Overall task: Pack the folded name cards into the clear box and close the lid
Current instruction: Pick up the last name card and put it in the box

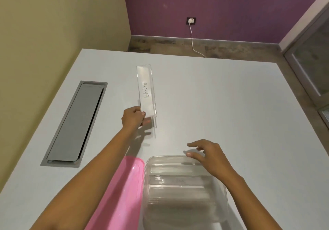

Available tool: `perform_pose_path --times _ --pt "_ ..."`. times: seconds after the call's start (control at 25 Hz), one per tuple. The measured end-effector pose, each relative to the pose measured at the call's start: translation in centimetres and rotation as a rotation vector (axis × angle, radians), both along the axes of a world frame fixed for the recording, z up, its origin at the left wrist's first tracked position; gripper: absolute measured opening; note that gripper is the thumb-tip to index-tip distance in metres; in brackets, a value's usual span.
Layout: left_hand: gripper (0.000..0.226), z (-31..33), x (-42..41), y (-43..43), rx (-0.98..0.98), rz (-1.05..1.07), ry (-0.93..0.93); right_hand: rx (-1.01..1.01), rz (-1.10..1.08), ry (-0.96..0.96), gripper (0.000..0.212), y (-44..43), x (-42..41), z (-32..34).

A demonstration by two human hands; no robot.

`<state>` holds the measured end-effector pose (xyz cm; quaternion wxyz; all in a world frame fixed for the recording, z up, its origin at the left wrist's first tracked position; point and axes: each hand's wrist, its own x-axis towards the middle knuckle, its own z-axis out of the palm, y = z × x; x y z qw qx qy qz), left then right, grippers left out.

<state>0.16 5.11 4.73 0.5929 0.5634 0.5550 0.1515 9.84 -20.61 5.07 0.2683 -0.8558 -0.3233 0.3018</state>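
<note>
Left hand [133, 117] is out over the surface [231, 105], its grip pinched on the near end of the name card [147, 90] marked ALPHA — thumb on top, the other fingers underneath and out of sight. Holding it by the end keeps the long body free, which looks like a sensible way to swing it back and lay it flat. The card's far end points away toward the wall; whether it touches the surface or floats just above, I cannot tell.

Right hand [206, 154] hovers at the far rim of the clear box [185, 158], fingers spread wide, holding nothing — probably ready to steady the box or take the card.

The box sits near the bottom edge, and inside are pale stacked shapes, likely cards already packed, though glare and blur stop any count or reading. The pink lid [122, 190] lies just beside the box on its left, off and waiting. Lid and box are both cut off by the frame's bottom.
</note>
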Motion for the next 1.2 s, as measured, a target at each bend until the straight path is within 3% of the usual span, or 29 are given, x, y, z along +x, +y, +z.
perform_pose_path --times 0.16,0.28,0.44,0.64,0.76,0.88,0.96,1.04,1.2 --pt "0.023 1.9 -2.4 -6.8 -0.075 -0.075 -0.155 0.198 -0.134 0.07 0.031 0.2 -0.3 1.6" --pt "0.022 3.1 -3.9 -11.2 -0.075 -0.117 -0.225 0.278 -0.197 0.23 0.038 0.5 -1.1 2.9" --pt "0.022 4.3 -5.9 -15.4 -0.069 -0.166 -0.248 0.378 -0.115 0.555 0.047 0.0 -2.2 3.5" --pt "0.02 4.0 -8.7 -17.6 -0.182 -0.235 -0.309 0.391 -0.082 0.634 0.039 -2.4 -3.7 2.8" --pt "0.018 3.1 -10.2 -17.3 -0.007 -0.182 -0.157 0.371 -0.071 0.565 0.046 -4.2 -4.1 2.7" --pt "0.024 2.2 -12.1 -15.6 0.125 0.0 -0.063 0.213 0.022 0.325 0.055 -6.3 -4.0 2.9" --pt "0.028 1.3 -13.4 -14.4 0.068 0.027 -0.041 0.074 0.14 0.161 0.059 -7.6 -3.7 2.8" --pt "0.031 0.4 -14.3 -14.0 0.003 -0.074 -0.002 -0.09 0.279 0.017 0.062 -8.5 -3.6 2.5" --pt "0.037 -0.4 -14.5 -15.0 -0.24 -0.124 -0.11 -0.322 0.441 -0.132 0.067 -8.6 -3.7 1.6"
